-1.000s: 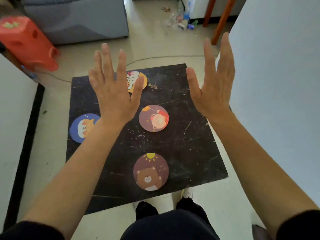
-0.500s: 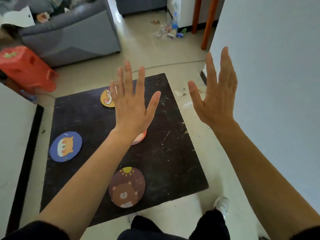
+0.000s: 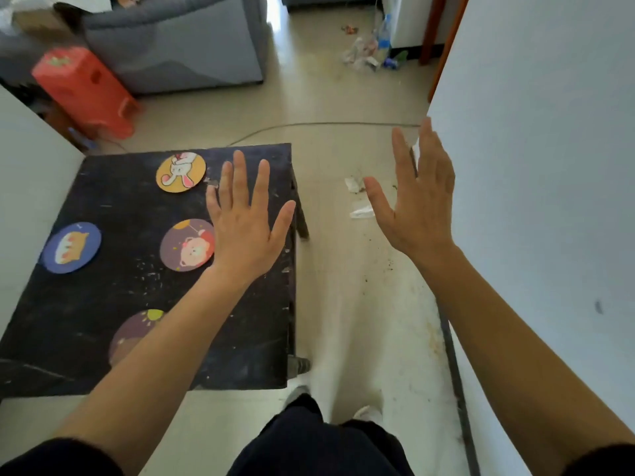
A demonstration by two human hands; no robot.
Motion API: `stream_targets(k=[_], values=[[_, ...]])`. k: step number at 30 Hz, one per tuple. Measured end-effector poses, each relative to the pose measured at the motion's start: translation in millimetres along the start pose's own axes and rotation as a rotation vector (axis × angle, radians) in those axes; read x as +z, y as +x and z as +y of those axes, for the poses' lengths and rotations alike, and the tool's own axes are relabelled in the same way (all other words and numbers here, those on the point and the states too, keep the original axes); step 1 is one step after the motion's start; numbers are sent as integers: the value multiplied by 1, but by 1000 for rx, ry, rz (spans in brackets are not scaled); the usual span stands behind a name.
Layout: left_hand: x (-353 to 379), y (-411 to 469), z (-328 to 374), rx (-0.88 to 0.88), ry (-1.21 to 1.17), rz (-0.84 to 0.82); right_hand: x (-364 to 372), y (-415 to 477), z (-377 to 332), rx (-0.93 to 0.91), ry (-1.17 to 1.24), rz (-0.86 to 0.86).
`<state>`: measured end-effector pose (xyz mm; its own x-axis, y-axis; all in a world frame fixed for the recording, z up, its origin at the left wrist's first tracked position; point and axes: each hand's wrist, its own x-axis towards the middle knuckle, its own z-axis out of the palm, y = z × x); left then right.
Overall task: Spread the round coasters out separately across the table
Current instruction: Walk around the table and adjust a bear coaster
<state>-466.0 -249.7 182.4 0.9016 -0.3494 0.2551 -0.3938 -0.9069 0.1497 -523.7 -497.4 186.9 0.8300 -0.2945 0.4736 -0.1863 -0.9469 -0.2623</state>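
Several round coasters lie apart on a small black table (image 3: 103, 304). A yellow rabbit coaster (image 3: 181, 172) is at the far side, a blue cat coaster (image 3: 71, 247) at the left, a purple lion coaster (image 3: 185, 245) in the middle. A brown bear coaster (image 3: 132, 333) near the front is partly hidden by my left forearm. My left hand (image 3: 245, 225) hovers flat over the table's right part, fingers spread, holding nothing. My right hand (image 3: 417, 201) is raised over the floor to the right of the table, fingers spread and empty.
A white wall (image 3: 549, 166) rises close on the right. A red plastic stool (image 3: 86, 91) and a grey sofa (image 3: 178, 53) stand beyond the table. Litter and a bottle (image 3: 372, 49) lie on the tiled floor; paper scraps (image 3: 357, 197) lie near the table.
The view has swung right, so the table now sits at the left. Both hands stay raised and spread; the right hand is now over the floor beside the wall.
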Motion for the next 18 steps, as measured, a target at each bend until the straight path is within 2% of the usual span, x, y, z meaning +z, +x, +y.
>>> stream_targets(k=[11, 18], values=[[57, 56, -10, -322, -53, 49, 83, 97, -1, -249, 42, -119], [111, 107, -58, -535, -71, -116, 161, 184, -28, -433, 45, -259]])
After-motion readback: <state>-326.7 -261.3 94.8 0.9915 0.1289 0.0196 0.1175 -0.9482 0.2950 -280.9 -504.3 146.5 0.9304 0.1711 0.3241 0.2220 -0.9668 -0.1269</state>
